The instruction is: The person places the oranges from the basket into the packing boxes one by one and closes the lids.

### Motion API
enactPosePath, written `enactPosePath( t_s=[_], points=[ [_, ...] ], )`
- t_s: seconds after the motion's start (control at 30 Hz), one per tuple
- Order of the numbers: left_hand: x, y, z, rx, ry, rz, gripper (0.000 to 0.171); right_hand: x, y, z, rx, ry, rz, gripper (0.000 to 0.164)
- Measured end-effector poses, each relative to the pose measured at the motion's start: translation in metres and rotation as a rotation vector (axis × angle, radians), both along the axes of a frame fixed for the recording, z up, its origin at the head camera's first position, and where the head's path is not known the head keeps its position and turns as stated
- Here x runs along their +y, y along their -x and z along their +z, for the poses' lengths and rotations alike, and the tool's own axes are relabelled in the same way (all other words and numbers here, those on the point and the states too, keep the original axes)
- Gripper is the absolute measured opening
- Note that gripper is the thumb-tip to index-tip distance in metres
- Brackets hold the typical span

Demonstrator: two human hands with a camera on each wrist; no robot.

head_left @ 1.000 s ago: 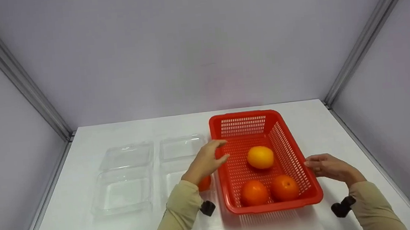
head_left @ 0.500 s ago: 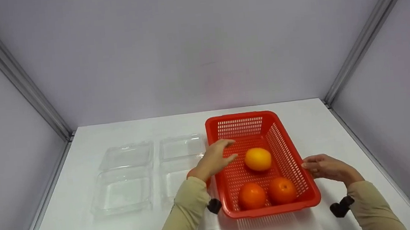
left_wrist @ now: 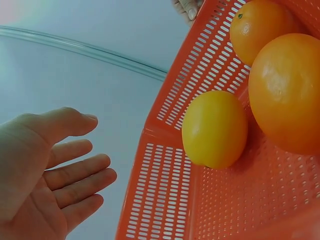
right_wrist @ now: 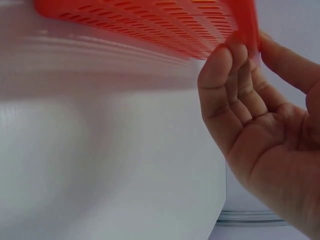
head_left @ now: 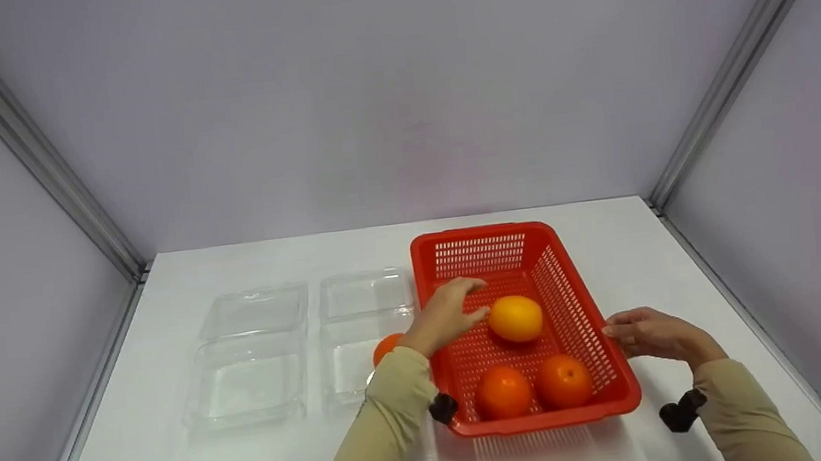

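A red slotted basket (head_left: 534, 422) holds two oranges (head_left: 503, 392) at its near end and one yellower orange (head_left: 515, 319) around its middle. My left hand (head_left: 445, 317) hovers over the basket's left side, fingers and thumb spread apart, close to the yellower orange. In the left wrist view a gap separates that hand (left_wrist: 60, 175) from the fruit. At the basket's right side, my right hand (head_left: 654, 336) pinches the rim between thumb and fingers, as the right wrist view shows. Another orange (head_left: 386, 347) sits left of the basket, partly hidden by my left wrist.
Two clear plastic clamshell boxes, the left one (head_left: 248, 385) and the right one (head_left: 348, 361), lie with lids folded back on the white table (head_left: 136, 430). The orange outside the basket is at the right box. Pale panels enclose the table's back and sides.
The basket has shifted slightly left, with my right hand on its rim. My left hand has moved right, closer to the yellower orange, and the orange left of the basket shows beyond my wrist.
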State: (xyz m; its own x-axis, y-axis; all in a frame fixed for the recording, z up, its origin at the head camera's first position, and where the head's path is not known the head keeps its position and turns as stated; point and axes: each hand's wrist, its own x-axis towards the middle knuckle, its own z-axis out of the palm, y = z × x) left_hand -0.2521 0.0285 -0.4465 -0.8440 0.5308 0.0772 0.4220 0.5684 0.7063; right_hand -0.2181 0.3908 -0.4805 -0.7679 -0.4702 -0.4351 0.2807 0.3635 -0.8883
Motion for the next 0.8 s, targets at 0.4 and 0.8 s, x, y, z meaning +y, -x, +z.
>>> enactPosePath(
  t_s=[0.4,0.8],
  points=[
    [0.016,0.003,-0.006,-0.015,0.047,-0.019,0.043,0.000,0.001,-0.005,-0.001,0.019,0.006,0.025],
    [0.027,0.007,-0.011,0.007,0.068,-0.041,0.041,-0.003,0.000,-0.004,-0.007,0.029,-0.012,0.025]
  ],
)
